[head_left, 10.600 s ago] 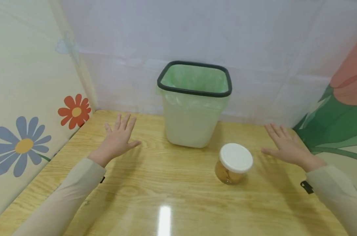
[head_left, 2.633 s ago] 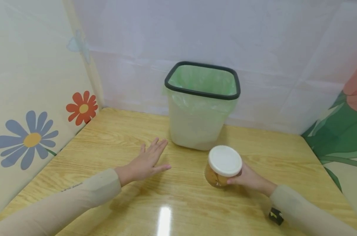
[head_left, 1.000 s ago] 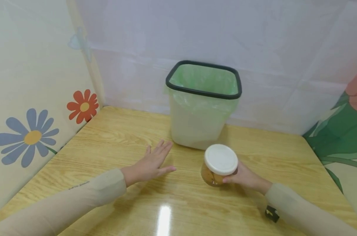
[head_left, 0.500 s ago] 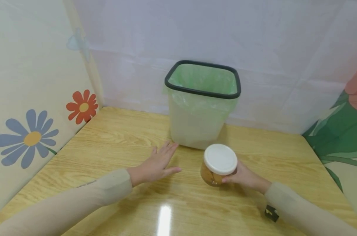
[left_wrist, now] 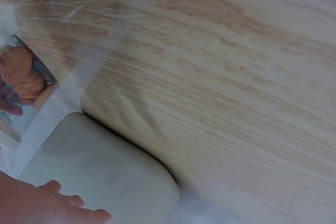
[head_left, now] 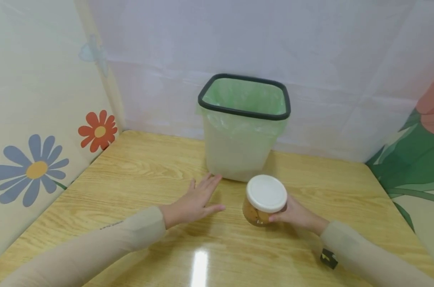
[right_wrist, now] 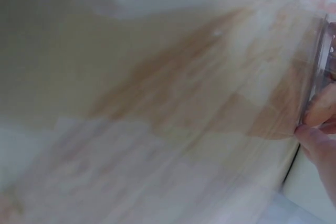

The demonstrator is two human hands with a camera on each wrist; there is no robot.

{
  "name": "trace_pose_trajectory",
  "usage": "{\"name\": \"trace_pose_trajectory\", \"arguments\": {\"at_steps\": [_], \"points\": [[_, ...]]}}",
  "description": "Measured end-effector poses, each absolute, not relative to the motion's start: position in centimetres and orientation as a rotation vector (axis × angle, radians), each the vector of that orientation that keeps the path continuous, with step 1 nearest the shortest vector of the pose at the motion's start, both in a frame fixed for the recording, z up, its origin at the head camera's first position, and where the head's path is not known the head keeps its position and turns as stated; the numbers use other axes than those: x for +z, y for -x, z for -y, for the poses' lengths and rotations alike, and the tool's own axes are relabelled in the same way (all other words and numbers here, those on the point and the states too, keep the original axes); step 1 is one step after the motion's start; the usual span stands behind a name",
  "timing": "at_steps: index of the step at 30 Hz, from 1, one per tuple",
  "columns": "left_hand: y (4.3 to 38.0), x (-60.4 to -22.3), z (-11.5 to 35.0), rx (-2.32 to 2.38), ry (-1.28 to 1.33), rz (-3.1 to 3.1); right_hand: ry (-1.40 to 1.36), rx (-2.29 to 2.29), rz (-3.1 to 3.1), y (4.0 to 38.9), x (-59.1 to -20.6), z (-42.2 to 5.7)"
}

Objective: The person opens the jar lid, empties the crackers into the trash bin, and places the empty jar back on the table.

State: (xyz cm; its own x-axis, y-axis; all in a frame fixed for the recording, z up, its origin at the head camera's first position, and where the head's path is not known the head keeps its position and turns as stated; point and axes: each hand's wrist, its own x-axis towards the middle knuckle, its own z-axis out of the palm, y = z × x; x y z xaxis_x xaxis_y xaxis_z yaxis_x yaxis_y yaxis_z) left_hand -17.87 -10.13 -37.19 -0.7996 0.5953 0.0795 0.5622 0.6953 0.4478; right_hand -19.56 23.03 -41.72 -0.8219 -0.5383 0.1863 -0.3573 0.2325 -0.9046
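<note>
A clear jar (head_left: 254, 215) with a white lid (head_left: 266, 193) stands upright on the table, and brown, cookie-like pieces show through its wall. My right hand (head_left: 298, 214) grips it from the right, thumb on the front of the wall; the other fingers are hidden behind. The right wrist view catches the jar's edge (right_wrist: 315, 66) and my right thumb side (right_wrist: 320, 153). To the jar's left, my left hand (head_left: 193, 203) reaches out with spread fingers and holds nothing. In the left wrist view my left hand (left_wrist: 44, 205) overlaps the bin, with the jar (left_wrist: 26, 74) beyond.
A pale bin (head_left: 238, 147) with a black rim ring and green liner bag (head_left: 245, 95) stands behind the jar, near the back wall. The wood-grain table (head_left: 159, 159) meets flower-printed cloth (head_left: 36, 99) at the left. A small black object (head_left: 329, 258) is at the right sleeve.
Since the earliest frame, my right hand has taken hold of the jar and shifted it left. Over the last second, my left hand has moved right, closer to the jar.
</note>
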Motion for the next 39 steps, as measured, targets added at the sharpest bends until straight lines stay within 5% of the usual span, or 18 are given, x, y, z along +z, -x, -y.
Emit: {"name": "trace_pose_trajectory", "arguments": {"at_steps": [39], "points": [[18.4,-37.1,5.8,0.765,-0.975,-2.771,0.817,-1.621,-2.36,19.5,-41.7,-22.9]]}}
